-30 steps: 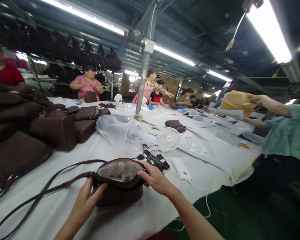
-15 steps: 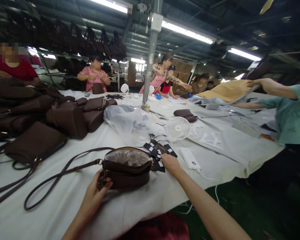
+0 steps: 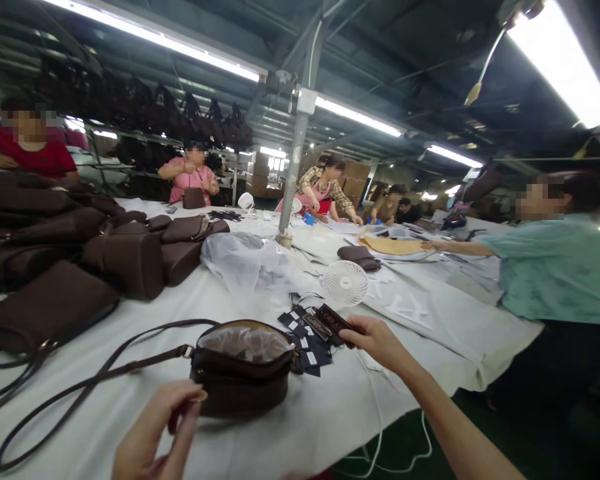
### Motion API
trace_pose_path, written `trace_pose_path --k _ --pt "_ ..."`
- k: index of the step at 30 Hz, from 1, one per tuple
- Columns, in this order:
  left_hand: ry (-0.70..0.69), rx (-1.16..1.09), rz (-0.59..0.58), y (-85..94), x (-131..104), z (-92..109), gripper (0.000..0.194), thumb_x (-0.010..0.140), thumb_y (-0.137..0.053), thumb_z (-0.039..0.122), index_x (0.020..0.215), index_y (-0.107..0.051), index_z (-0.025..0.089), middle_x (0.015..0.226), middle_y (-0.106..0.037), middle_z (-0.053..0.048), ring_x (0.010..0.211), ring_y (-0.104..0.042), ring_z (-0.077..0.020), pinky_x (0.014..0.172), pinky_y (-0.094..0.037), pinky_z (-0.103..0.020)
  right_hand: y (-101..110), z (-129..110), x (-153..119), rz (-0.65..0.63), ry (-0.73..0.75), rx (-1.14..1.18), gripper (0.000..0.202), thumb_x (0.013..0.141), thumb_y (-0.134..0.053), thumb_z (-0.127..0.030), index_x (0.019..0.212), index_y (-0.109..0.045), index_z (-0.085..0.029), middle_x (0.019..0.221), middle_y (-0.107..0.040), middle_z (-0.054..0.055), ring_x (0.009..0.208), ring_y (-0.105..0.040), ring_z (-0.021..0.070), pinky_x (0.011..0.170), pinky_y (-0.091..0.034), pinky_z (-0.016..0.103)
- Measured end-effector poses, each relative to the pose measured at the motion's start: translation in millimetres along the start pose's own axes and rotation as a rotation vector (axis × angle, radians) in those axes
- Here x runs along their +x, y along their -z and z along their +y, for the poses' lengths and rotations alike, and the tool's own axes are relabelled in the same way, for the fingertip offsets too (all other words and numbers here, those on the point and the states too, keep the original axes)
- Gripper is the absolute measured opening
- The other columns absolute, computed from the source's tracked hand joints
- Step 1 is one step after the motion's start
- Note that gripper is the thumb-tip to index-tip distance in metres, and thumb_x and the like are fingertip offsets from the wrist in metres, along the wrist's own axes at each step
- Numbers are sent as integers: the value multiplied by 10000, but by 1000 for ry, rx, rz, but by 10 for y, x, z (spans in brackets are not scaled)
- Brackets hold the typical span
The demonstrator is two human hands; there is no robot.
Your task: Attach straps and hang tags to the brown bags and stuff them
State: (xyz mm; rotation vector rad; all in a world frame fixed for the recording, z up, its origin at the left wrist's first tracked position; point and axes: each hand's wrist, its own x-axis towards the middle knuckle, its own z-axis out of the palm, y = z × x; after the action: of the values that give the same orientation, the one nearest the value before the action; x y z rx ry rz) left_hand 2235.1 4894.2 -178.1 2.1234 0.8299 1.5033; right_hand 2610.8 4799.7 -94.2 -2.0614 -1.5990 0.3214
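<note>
A small dark brown crossbody bag (image 3: 240,390) stands on the white-covered table, its top unzipped and clear plastic stuffing (image 3: 245,343) showing inside. Its long strap (image 3: 87,385) loops out to the left. Just in front of the bag's left end is my left hand (image 3: 153,430), thumb and fingertips pinched together; what they hold, if anything, I cannot make out. My right hand (image 3: 375,340) pinches a dark hang tag (image 3: 334,321) with gold lettering, lifted over a spread of black tags (image 3: 307,343) right of the bag.
Brown bags (image 3: 125,260) are heaped on the left. Beyond the tags are a white fan (image 3: 345,283), a clear plastic bag (image 3: 245,260) and a brown pouch (image 3: 359,257). A metal post (image 3: 294,167) rises from the table. Several co-workers stand around it, one in green (image 3: 560,267) at right.
My right hand has picked a tag up from the pile. My left hand has let go of the bag and drawn back toward me. The co-worker in green has lowered the yellow sheet.
</note>
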Motion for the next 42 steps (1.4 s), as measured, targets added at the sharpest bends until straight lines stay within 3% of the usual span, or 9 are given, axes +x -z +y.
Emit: trace_pose_path --k 3,7,12,17,22,27,31,36,42 --pt "-30 -265 -202 -232 262 496 327 894 -508 198 1206 -567 278 1208 -597 -81 832 -616 -152 700 -508 -236 244 -372 -180 -117 48 78 248 850 -534 -377 704 -585 -183 623 -555 -28 598 -494 130 560 -351 233" --pt "193 -608 -499 -602 521 829 713 822 -574 159 1473 -294 238 849 -628 -22 634 -522 -120 591 -453 -217 399 -884 -390 -247 119 -38 270 869 -527 -391 703 -593 -188 652 -544 -20 630 -494 136 575 -347 234" --pt "286 -705 -546 -509 349 571 234 900 -497 260 878 -691 132 706 -587 -21 628 -495 -115 593 -396 -214 296 -1009 -602 -269 174 -178 312 866 -524 -445 667 -624 -225 621 -601 7 599 -544 170 548 -382 255" --pt "132 -261 -519 -14 -29 272 216 897 -527 233 756 -678 168 723 -646 -26 670 -554 -137 621 -371 -228 -304 -747 -652 -409 83 -76 249 783 -630 -524 920 -741 -349 929 -738 72 892 -659 296 796 -505 363" --pt "-13 -62 -598 99 -112 334 131 846 -571 170 804 -692 196 743 -700 -25 660 -595 -156 568 -343 -241 -1272 -1195 -634 -655 103 675 785 721 -696 -610 1411 -449 -329 1226 -626 80 1102 -594 274 931 -472 389" --pt "193 -318 -494 214 55 165 192 832 -529 144 693 -656 180 680 -655 2 645 -565 -126 616 -379 -215 -1546 -1702 -443 -660 -12 740 509 822 -584 -615 1169 -602 -243 751 -573 -20 445 -385 64 440 -363 207" --pt "431 -613 -374 233 131 -170 245 867 -496 277 708 -638 156 667 -604 -13 646 -547 -138 608 -416 -225 -1282 -1895 -129 -415 359 238 345 924 -484 -429 713 -621 -192 638 -580 1 589 -513 124 571 -400 236" --pt "403 -342 -66 -53 137 -447 232 866 -453 260 896 -667 174 990 -648 -92 970 -576 -229 900 -443 -360 -1005 -2185 215 -303 604 -99 214 899 -494 -278 835 -696 -245 776 -721 7 701 -649 167 650 -449 259" --pt "497 -558 -8 -363 141 -525 436 822 -537 242 1250 -561 159 1287 -590 -111 1220 -501 -268 1083 -348 -417 -947 -2278 460 -196 599 -206 211 876 -513 -304 897 -720 -273 837 -753 -8 732 -683 181 676 -486 263"
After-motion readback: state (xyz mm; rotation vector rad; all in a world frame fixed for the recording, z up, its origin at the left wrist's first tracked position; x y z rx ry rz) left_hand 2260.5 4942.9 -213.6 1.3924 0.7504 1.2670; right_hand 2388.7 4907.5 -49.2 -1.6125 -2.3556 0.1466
